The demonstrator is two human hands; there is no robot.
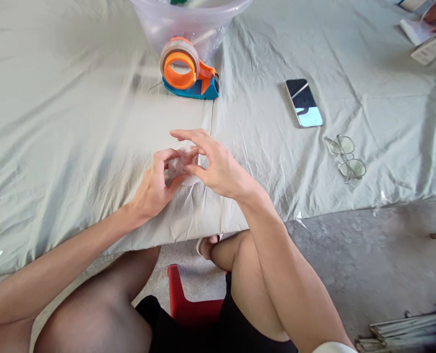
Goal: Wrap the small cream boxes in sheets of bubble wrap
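Plastic piece [176, 167] between left hand [152, 187] and right hand [221, 165]; outline half-hidden

Pale sheet-covered table [93, 113] with translucent tub [152, 24], tape dispenser [193, 78], phone [304, 104] and eyeglasses [346, 157]

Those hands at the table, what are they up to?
A seated person is handling a small, clear plastic item near the table's edge. The left hand holds it; the right hand's thumb and fingertips are at it too. What it is exactly, I can't tell. A tape dispenser stands beyond; a phone and glasses lie to the right.
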